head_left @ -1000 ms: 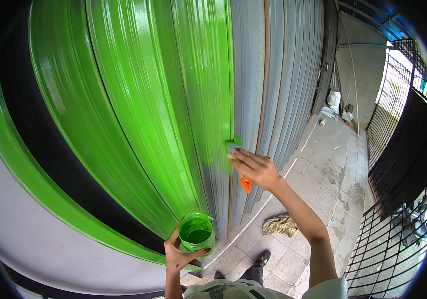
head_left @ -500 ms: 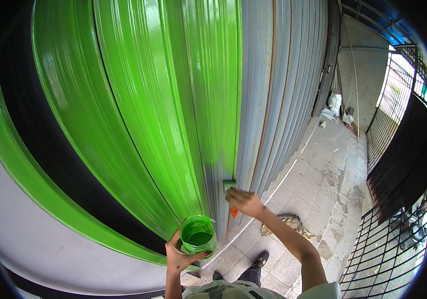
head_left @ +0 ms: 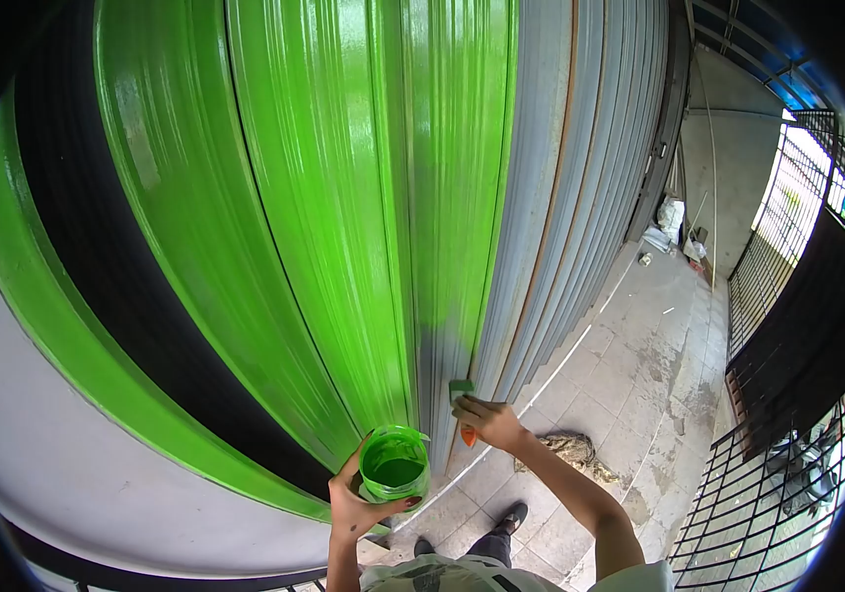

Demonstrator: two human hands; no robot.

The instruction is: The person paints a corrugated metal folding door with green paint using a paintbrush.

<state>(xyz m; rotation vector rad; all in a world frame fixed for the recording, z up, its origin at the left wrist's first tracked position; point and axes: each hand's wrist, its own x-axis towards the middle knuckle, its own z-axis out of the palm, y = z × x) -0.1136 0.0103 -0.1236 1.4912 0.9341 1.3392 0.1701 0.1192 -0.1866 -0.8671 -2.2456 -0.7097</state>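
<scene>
I am gripping a paintbrush (head_left: 462,407) in my right hand (head_left: 489,422), fingers clenched around it. Its green bristle end is sticking out just above my knuckles and pressing against the shutter (head_left: 501,227), while the orange tip of the handle is showing just below my fingers. The brush is meeting the shutter low down, right at the line where green paint is giving way to bare grey metal — green to the left of my hand, grey to the right.

I am holding a cup (head_left: 394,464) of green paint in my left hand (head_left: 355,503), fingers wrapped around its side from below and the thumb lying along the near edge. The cup is sitting upright with its mouth open, below and to the left of my right hand and close to the foot of the shutter.

A crumpled rag (head_left: 570,449) is lying on the tiled floor (head_left: 639,365) just beyond my right forearm — apart from both hands. My shoes are showing on the tiles beneath my arms.
</scene>
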